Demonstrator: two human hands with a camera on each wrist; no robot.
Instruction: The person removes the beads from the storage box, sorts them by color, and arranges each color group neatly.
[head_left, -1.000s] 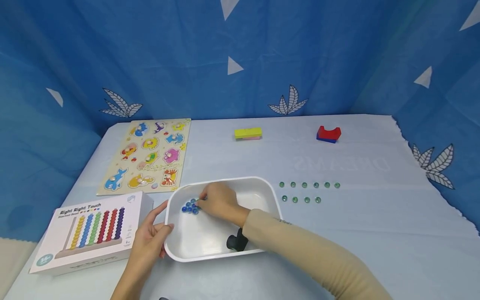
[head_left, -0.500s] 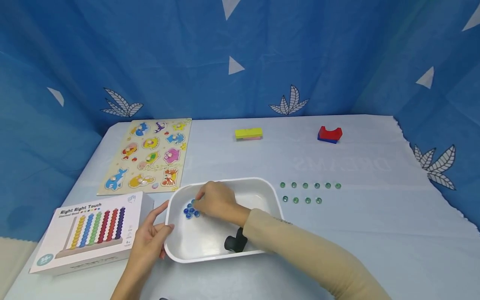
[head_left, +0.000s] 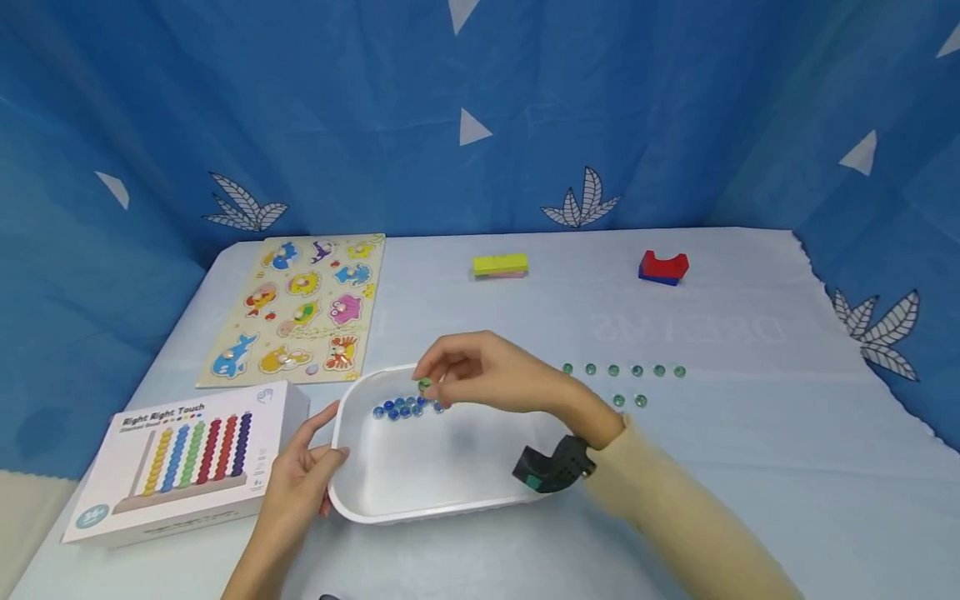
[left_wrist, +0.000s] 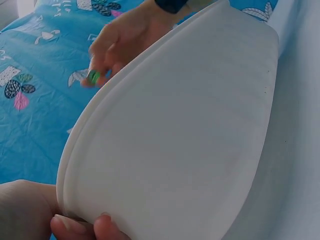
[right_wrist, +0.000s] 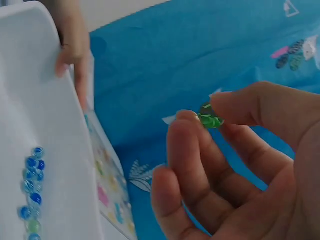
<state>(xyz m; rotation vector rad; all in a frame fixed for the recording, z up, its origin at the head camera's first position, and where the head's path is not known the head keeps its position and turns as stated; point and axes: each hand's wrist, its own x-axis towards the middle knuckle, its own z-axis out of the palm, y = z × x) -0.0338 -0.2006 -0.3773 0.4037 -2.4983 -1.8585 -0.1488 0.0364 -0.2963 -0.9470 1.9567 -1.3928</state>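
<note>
A white tray (head_left: 408,475) lies on the table, tilted so that its marbles gather along the far side. My left hand (head_left: 296,479) grips the tray's left end, thumb at the rim. Above the tray, my right hand (head_left: 510,371) pinches a green marble (right_wrist: 211,117) between thumb and fingertips. Below those fingers, several blue and clear marbles (head_left: 405,412) sit in a loose row on the tray floor; the right wrist view shows a pale green marble (right_wrist: 33,225) among them. Right of the tray, green marbles (head_left: 613,370) stand in two rows on the table, partly hidden by the right forearm.
A bead toy box (head_left: 187,458) lies left of the left hand, with an animal peg puzzle board (head_left: 288,317) behind it. Farther back are a yellow block (head_left: 500,265) and a red notched block (head_left: 663,266) on a blue one. A black wrist camera (head_left: 555,467) overhangs the tray's right end.
My right hand has risen from the marble cluster and moved right, now with a green marble pinched. The remaining marbles have spread rightward into a row. My left hand keeps its place.
</note>
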